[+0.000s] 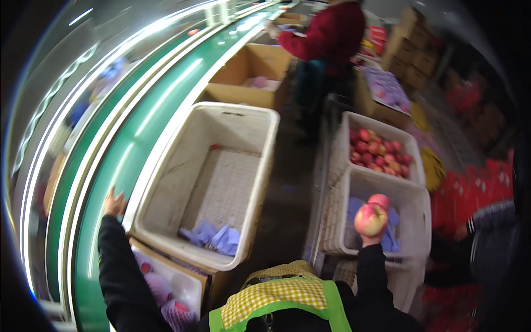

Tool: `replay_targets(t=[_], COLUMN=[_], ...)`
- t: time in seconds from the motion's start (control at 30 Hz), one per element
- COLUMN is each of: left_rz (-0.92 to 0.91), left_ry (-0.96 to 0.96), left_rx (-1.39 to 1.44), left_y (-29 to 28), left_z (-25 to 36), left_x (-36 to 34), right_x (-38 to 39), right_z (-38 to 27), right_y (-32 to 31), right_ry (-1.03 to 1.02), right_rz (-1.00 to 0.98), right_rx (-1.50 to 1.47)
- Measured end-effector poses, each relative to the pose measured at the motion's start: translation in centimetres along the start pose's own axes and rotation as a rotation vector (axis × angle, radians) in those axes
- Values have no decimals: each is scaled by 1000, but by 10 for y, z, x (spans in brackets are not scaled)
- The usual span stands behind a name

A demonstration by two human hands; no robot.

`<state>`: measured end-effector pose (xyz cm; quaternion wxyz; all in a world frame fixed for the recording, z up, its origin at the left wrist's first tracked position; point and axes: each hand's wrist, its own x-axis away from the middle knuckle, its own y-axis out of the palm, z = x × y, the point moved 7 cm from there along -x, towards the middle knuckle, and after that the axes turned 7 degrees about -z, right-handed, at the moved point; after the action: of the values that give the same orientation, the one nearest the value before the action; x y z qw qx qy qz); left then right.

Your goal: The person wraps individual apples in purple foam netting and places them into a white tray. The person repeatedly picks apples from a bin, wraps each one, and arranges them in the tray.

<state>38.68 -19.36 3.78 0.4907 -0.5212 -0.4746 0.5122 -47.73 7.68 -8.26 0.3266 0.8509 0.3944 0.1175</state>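
Observation:
My right hand (371, 235) grips two red-and-yellow apples (369, 220), held over a white crate (420, 221) with blue foam padding (391, 238) inside. My left hand (114, 202) is over the green conveyor belt (135, 127), at its inner edge, fingers apart and holding nothing visible. Between my hands stands a large white crate (258, 188) with blue foam pieces (224, 239) at its near end. Beside my left forearm is a tray of fruit in netting (177, 314).
A person in red (326, 39) stands ahead beside cardboard boxes (243, 72). A crate of red apples (379, 152) and a box with a purple fruit tray (387, 91) line the right. A dark sleeve (492, 232) of another person shows at far right, near red items and stacked cartons (415, 44).

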Motion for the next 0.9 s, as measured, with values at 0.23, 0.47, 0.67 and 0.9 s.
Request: replay_targets(t=[0.23, 0.47, 0.67, 0.9], left_rz=[-119, -80, -144, 18], left_ry=[-299, -293, -130, 27], left_rx=[544, 1149, 1213, 1250], left_y=[36, 8, -95, -174], left_z=[-18, -107, 52, 184], left_x=[19, 15, -2, 59], right_x=[61, 56, 20, -3], right_z=[-29, -4, 1, 5], right_y=[0, 42, 51, 117], right_ry=[20, 257, 183, 174], right_rz=[178, 112, 53, -188], right_rx=[-182, -516, -427, -419])
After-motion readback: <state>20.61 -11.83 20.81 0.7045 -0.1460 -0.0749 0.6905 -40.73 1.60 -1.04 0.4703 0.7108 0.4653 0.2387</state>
